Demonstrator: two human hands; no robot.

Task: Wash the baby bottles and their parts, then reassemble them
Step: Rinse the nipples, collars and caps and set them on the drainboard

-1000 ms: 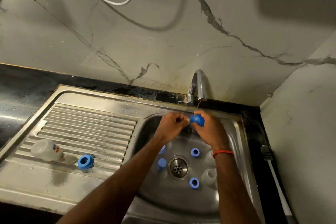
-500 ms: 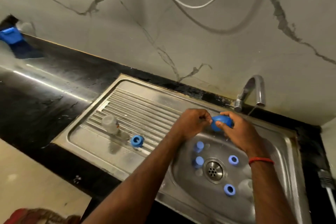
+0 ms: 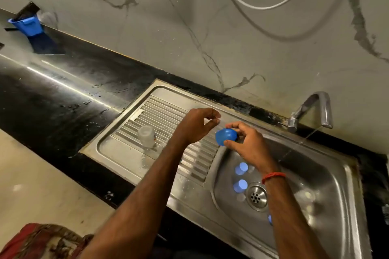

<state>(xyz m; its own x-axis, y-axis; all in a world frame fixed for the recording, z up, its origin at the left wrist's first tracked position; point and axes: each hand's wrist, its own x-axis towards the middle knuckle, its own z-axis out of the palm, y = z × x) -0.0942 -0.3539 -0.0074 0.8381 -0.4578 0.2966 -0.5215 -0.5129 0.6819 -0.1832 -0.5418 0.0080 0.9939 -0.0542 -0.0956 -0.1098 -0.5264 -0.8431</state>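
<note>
My right hand (image 3: 250, 147) pinches a blue dome-shaped bottle cap (image 3: 226, 136) over the left edge of the sink basin (image 3: 328, 174). Just left of it, above the ribbed drainboard (image 3: 160, 111), my left hand (image 3: 194, 127) hovers with loosely curled fingers, holding nothing and not touching the cap. A clear bottle (image 3: 147, 136) lies on the drainboard. Two blue parts (image 3: 242, 167) (image 3: 240, 185) sit in the basin near the drain (image 3: 256, 195). My right forearm mostly hides a blue ring (image 3: 270, 219). Pale clear pieces (image 3: 308, 195) lie blurred at the basin's right.
The tap (image 3: 315, 109) at the back right runs a thin stream of water (image 3: 303, 142) into the basin. A wet black counter (image 3: 63, 94) stretches left, with a blue container (image 3: 26, 25) at its far end. A white cable (image 3: 263, 7) hangs on the marble wall.
Both hands moved left, away from the tap, to the edge between basin and drainboard. My left hand let go of the blue cap; only the right holds it. The view swung left.
</note>
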